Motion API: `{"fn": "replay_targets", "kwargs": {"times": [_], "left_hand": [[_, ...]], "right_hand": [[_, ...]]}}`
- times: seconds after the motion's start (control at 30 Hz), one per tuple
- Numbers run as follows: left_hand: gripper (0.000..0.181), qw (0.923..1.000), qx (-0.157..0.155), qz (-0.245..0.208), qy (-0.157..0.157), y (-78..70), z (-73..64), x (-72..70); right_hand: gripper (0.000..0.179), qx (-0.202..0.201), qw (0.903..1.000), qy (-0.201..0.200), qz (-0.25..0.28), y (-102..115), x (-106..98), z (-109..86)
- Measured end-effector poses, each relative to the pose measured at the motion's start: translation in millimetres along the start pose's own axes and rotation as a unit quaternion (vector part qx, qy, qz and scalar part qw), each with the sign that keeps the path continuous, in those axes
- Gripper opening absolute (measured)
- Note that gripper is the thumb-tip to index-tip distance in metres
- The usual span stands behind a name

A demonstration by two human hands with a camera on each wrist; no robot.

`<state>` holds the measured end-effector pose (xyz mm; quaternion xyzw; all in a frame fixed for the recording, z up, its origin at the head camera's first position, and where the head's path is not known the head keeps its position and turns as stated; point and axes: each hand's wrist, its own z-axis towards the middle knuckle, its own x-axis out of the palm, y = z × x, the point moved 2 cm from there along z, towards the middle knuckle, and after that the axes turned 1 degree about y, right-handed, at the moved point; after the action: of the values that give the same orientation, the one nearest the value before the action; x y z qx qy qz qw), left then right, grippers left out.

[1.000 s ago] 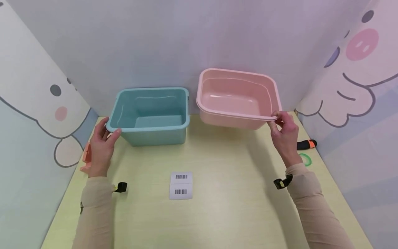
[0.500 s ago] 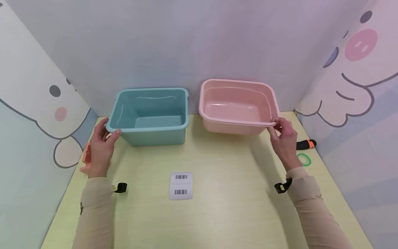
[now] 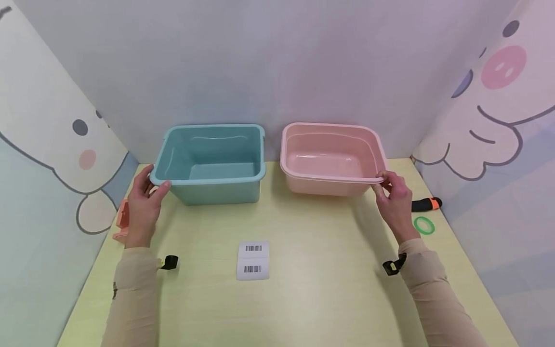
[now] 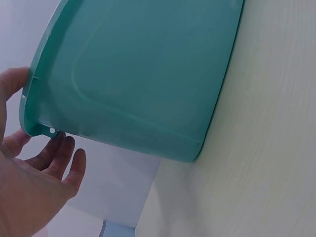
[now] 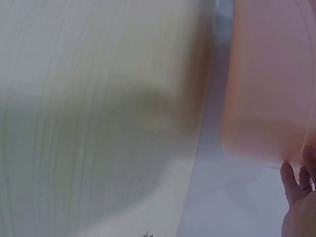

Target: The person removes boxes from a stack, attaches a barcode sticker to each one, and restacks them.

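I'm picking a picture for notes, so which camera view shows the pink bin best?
The head view: it shows the pink bin, rim, inside and front wall, with one corner partly behind the right hand. The right wrist view catches only part of its outside, cut off by the frame. The left wrist view doesn't show it.

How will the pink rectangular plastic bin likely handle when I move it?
The pink plastic bin is probably light for its size, being hollow. It seems stiff, showing no obvious sag. Gripped by the right hand near its front-right corner, it may swing or tip.
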<state>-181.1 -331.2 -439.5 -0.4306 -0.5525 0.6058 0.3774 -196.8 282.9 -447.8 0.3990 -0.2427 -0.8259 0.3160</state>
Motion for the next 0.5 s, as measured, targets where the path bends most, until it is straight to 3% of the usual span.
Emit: {"fn": "replay_targets", "kwargs": {"times": [0.5], "left_hand": [[0.068,0.9998,0.006,-0.019,0.001,2.1,1.9,0.8]], "right_hand": [[0.019,0.016,0.9995,0.028,-0.005,-11.4,3.6,-5.9]]}}
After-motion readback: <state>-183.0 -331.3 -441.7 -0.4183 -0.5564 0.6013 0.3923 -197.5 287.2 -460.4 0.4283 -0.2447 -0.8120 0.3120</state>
